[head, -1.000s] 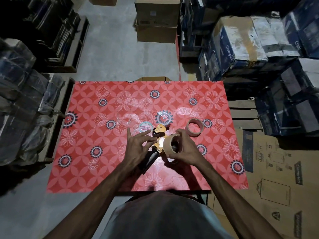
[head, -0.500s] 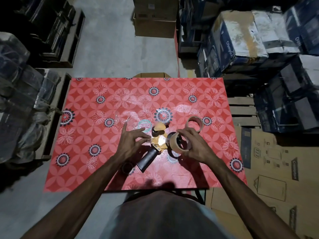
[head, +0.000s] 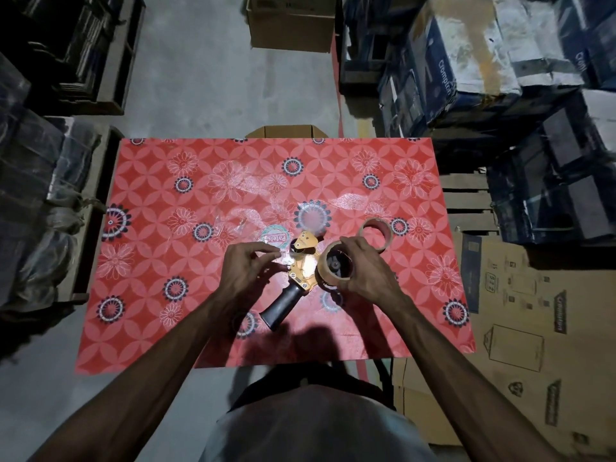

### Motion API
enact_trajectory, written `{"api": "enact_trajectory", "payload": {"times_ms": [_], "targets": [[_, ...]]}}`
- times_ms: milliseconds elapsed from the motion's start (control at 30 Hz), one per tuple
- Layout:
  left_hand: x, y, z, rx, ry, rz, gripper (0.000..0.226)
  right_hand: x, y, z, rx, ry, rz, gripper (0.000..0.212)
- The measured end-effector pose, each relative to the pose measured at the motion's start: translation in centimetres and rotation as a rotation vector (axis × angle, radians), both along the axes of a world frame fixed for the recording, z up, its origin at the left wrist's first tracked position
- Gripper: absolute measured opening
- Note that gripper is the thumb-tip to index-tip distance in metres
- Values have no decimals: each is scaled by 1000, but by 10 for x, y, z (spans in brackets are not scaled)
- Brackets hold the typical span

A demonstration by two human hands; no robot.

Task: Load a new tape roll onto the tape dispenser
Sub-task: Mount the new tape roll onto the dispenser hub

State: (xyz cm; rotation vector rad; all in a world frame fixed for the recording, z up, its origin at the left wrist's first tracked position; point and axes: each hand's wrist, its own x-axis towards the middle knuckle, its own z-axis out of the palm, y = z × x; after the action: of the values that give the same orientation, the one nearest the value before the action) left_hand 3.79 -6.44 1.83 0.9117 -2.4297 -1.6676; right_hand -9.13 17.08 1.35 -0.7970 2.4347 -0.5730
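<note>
A roll of brown tape (head: 337, 264) sits over the black hub of an orange tape dispenser (head: 301, 261) lying on its side near the middle of a counter (head: 160, 261) covered in a red floral cloth. The right hand (head: 365, 270) is clamped around the roll's outer edge, fingers curled over its far and right sides. The left hand (head: 246, 273) hovers just left of the dispenser's orange body, thumb and fingertips drawn close together; whether they pinch a strand of tape cannot be told. The dispenser's black handle (head: 280, 306) points toward the person. A spent cardboard core (head: 375, 233) lies just beyond the right hand, and a round label (head: 274, 237) and crumpled clear film (head: 243, 218) rest beyond the left. Stacked cartons (head: 466, 61) crowd the floor to the right.
</note>
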Motion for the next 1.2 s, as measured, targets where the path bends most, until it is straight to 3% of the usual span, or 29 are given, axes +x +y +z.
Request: {"api": "enact_trajectory", "payload": {"times_ms": [233, 500, 633, 1200], "targets": [[-8, -14, -6, 171, -37, -10, 12, 2, -10, -10, 75, 35, 8, 102], [-11, -17, -12, 196, -52, -20, 5, 7, -8, -13, 107, 93, 10, 100], [-15, -19, -9, 197, -88, -28, 12, 3, -11, -8, 116, 106, 67, 91], [-15, -29, -17, 83, -72, -157, 9, 3, -26, 0, 235, 108, 44, 91]]}}
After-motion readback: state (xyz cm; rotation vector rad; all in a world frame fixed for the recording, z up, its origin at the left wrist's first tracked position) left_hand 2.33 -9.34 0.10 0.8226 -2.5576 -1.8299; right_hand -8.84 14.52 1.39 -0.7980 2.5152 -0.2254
